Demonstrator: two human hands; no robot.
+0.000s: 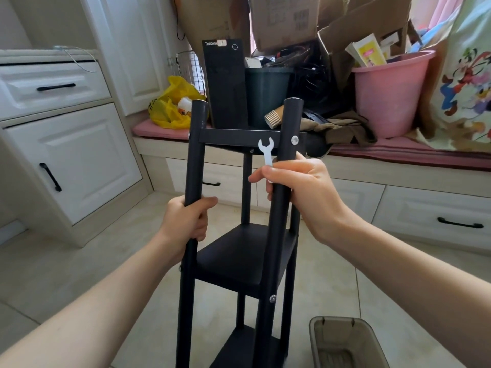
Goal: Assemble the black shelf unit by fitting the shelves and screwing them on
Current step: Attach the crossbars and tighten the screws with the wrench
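Grey basket (342, 341) beside shelf unit (244, 253); pink bucket (390, 96) behind.

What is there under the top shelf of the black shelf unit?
A middle shelf sits under the top shelf, between the posts, and a lower shelf below that. The floor directly beneath is covered by these shelves and cannot be seen.

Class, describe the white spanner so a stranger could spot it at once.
Start at the tall black shelf unit mid-frame. The right hand grips its right front post, and the white spanner sticks up from that hand, beside a silver screw. Nothing else against the black frame is white and fork-ended.
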